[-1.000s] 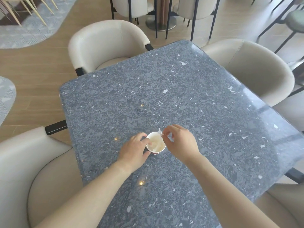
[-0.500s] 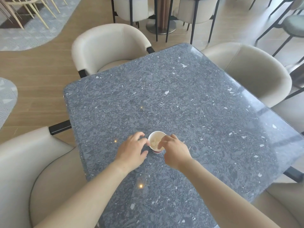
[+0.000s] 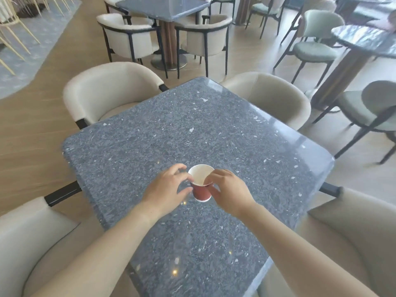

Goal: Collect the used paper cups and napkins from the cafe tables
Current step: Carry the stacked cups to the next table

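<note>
Holding red paper cup (image 3: 201, 192), left hand (image 3: 165, 189), right hand (image 3: 230, 189)

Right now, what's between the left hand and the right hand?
Head view: only the red paper cup. The left hand holds its side and the right hand pinches its rim, so there's no bare gap.

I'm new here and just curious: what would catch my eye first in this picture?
The red paper cup stands out, upright near the middle of a speckled grey table. Both hands are on it: the left hand curls round its side and the right hand pinches its rim. Cream chairs ring the table.
</note>
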A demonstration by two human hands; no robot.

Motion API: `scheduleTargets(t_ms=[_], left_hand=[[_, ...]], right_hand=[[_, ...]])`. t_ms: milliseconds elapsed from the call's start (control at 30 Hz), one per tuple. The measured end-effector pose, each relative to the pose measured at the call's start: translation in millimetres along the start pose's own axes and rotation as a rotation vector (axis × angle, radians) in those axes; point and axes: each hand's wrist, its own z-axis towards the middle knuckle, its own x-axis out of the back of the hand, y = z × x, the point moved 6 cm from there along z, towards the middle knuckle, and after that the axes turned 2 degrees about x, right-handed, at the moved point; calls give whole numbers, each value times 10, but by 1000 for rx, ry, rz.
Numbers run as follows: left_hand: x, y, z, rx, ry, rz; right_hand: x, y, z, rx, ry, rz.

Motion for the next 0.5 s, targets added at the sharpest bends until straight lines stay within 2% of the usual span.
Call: scheduleTargets(t_ms=[233, 500], left_hand=[[284, 539, -591, -234, 57, 64], [500, 1216, -1414, -560, 125, -61]], right_hand=[[334, -462, -832, -32, 121, 16], [632, -904, -1952, -124, 387, -7]])
